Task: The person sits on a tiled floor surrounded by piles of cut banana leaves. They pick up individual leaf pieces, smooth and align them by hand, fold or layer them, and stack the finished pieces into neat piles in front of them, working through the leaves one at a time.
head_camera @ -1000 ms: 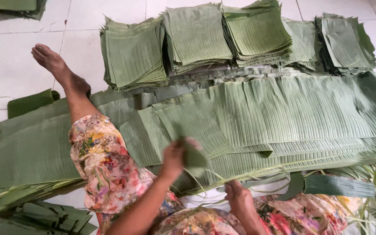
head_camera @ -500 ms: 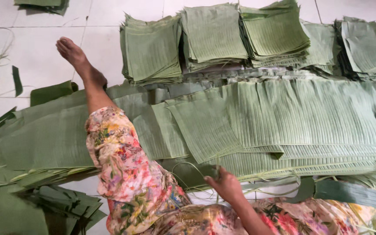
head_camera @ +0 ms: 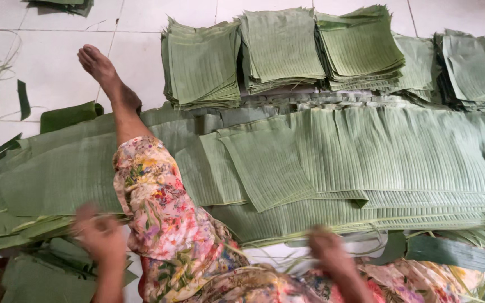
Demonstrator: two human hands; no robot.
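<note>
Banana leaves (head_camera: 366,163) lie in long overlapping sheets across the white tiled floor (head_camera: 46,62), their long axis running left to right and their fine ribs running away from the person; the right end is cut off by the frame edge, and the layers are too many to count. Both hands are blurred. The left hand (head_camera: 101,235) sits at the near edge of the leaves left of the outstretched leg (head_camera: 152,191) — fingers seemingly curled around thin leaf strips, though how tightly cannot be told. The right hand (head_camera: 328,252) touches the near leaf edge; its fingers cannot be made out. Five stacks of cut square leaf pieces (head_camera: 282,47) stand in a row beyond — the rightmost partly cropped.
</note>
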